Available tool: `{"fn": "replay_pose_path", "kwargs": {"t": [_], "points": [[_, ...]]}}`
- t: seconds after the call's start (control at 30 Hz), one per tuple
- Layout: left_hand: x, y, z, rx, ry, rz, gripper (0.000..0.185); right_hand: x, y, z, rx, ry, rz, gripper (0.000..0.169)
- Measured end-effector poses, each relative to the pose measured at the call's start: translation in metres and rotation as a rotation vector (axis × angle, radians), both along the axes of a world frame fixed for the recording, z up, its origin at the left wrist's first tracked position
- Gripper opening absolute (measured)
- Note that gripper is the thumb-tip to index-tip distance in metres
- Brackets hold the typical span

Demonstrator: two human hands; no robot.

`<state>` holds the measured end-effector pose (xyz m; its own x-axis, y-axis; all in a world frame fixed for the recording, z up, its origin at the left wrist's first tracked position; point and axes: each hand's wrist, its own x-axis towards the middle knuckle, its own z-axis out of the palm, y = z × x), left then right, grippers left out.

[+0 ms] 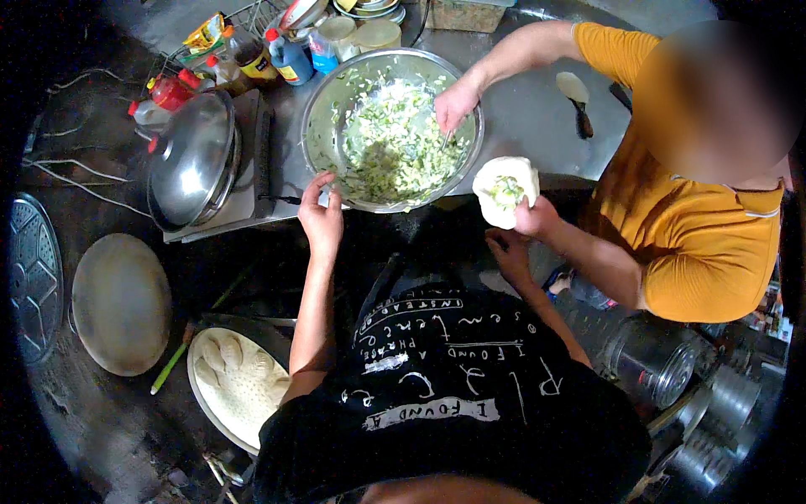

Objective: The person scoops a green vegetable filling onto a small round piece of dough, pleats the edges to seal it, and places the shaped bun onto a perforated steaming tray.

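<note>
A large metal bowl [308, 148] of chopped green and white vegetables [403, 120] stands at the counter's front edge. My left hand [321, 201] rests its fingers at the bowl's near left rim. My right hand [509, 249] hangs in front of me, just below a co-worker's hand; whether it holds anything cannot be told. That co-worker's hand [540, 217] carries a round of white dough [527, 173] with chopped filling on it. The co-worker's other hand [456, 104] dips a thin metal utensil into the bowl.
A lidded metal pan [192, 164] and several bottles [291, 60] stand at the left of the counter. A white spoon-like tool [573, 88] lies at the right. Below left, a round tray [239, 390] bears several filled dough pieces [230, 351]. The co-worker in yellow [705, 264] is at the right.
</note>
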<state>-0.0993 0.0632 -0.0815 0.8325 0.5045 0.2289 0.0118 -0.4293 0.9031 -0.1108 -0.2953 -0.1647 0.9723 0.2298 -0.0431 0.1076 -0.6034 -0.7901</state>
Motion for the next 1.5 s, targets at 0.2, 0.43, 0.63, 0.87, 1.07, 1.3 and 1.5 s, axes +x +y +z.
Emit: {"fn": "replay_pose_path", "kwargs": {"t": [0.2,0.43,0.63,0.87,1.07,1.3,1.5], "points": [[-0.016,0.027,-0.013,-0.153,-0.003,-0.022,0.017,-0.005,0.028,0.013,0.029,0.006,-0.037,0.019],[-0.013,0.037,-0.011,-0.126,0.024,-0.079,0.017,-0.004,0.047,0.004,0.001,-0.044,-0.01,0.019],[-0.011,0.039,-0.006,-0.186,0.037,-0.125,0.017,-0.014,0.065,0.018,0.054,0.035,-0.046,0.018],[-0.008,0.042,-0.006,-0.211,0.027,-0.151,0.016,-0.012,0.067,0.007,0.08,-0.003,-0.038,0.019],[-0.008,0.045,-0.004,-0.234,0.051,-0.14,0.015,-0.01,0.072,0.004,0.062,-0.002,-0.016,0.02],[-0.008,0.048,-0.008,-0.214,0.067,-0.141,0.016,-0.007,0.077,0.009,0.015,0.069,0.006,0.02],[-0.008,0.045,-0.008,-0.265,0.052,-0.143,0.017,-0.004,0.075,0.006,0.027,0.088,-0.006,0.021]]}}
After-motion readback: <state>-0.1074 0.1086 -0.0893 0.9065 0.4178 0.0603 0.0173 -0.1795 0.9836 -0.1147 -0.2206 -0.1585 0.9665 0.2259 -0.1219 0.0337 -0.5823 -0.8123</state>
